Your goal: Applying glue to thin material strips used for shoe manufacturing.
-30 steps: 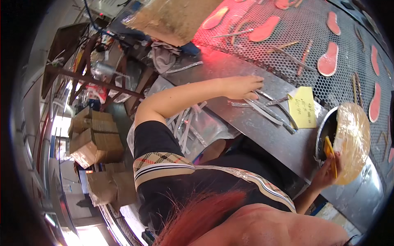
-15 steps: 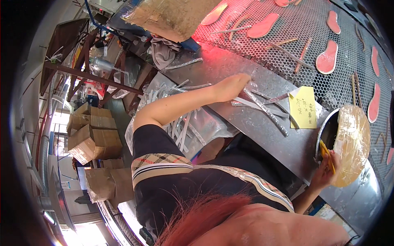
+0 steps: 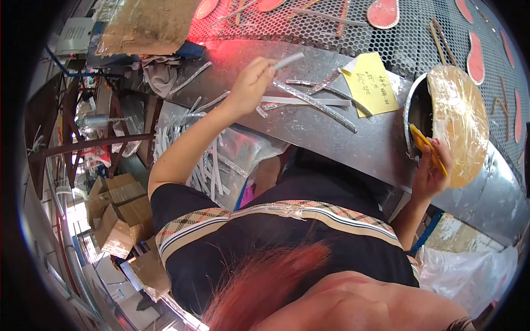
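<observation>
My left hand (image 3: 254,83) pinches a short pale strip (image 3: 290,59) above the metal table's far edge. Glittery silver strips (image 3: 326,108) and a white strip (image 3: 331,102) lie on the tabletop beside it. At the right, my right hand (image 3: 435,165) is closed around a flat yellow tool (image 3: 424,144), its tip at the mouth of a round pot (image 3: 407,107). Whatever end the tool has inside the pot cannot be made out. A tape-wrapped tan cover (image 3: 461,127) hides much of the pot.
Past the table runs a mesh belt (image 3: 309,30) bearing pink insoles (image 3: 383,14) and strips. A yellow note (image 3: 369,83) lies left of the pot. Left, a plastic bag (image 3: 251,146) holds many loose strips. Cardboard (image 3: 146,25) stands far left; boxes (image 3: 124,215) sit beyond my elbow.
My view has shifted, so table and belt sit higher and farther left. My left hand has lifted from the pile of strips, with a pale strip now showing in its fingers. My right hand still grips the yellow tool.
</observation>
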A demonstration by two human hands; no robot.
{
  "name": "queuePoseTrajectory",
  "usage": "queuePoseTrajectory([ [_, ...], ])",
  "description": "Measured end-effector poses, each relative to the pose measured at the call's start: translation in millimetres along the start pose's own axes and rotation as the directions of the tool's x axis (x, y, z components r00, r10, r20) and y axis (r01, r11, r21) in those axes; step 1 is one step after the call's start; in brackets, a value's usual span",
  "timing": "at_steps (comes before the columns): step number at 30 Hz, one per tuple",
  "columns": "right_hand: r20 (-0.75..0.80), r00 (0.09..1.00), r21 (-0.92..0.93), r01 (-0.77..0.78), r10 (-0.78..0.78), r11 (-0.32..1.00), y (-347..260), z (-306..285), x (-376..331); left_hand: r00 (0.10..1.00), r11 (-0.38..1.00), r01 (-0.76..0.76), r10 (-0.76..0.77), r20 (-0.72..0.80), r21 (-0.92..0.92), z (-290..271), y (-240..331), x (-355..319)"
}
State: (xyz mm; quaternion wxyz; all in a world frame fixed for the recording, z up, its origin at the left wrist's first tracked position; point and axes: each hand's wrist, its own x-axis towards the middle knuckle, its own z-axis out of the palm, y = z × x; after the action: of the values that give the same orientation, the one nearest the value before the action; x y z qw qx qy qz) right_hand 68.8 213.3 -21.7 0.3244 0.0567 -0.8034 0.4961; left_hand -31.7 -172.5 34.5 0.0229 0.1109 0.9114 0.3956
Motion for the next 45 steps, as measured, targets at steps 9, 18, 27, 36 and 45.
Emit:
queuePoseTrajectory([
  [9, 0.013, 0.998, -0.065, 0.063, -0.063, 0.996, -7.7, 1.9, 6.6, 0.918, 0.991, -0.132, 0.111, 0.382, 0.029, 45.0, 57.3, -1.2],
  [18, 0.015, 0.997, -0.061, 0.075, -0.075, 0.995, -10.5, 1.6, 11.2, 0.885, 0.944, -0.302, 0.225, 0.407, 0.136, 66.8, 27.2, -18.6],
  [27, 0.037, 0.997, -0.069, 0.065, -0.063, 0.995, -13.3, 0.1, 11.1, 0.873, 0.776, -0.482, 0.390, 0.292, 0.407, 72.9, 22.8, -31.9],
  [36, -0.077, 0.991, -0.035, 0.106, -0.108, 0.994, -8.7, -0.3, 8.7, 0.865, 0.748, -0.479, 0.490, 0.106, 0.460, 48.8, 56.6, -20.8],
  [45, -0.124, 0.992, 0.117, 0.013, 0.002, 0.993, -10.8, -2.0, 10.8, 0.890, 0.893, 0.228, -0.029, 0.456, -0.388, 83.1, 108.5, 19.3],
])
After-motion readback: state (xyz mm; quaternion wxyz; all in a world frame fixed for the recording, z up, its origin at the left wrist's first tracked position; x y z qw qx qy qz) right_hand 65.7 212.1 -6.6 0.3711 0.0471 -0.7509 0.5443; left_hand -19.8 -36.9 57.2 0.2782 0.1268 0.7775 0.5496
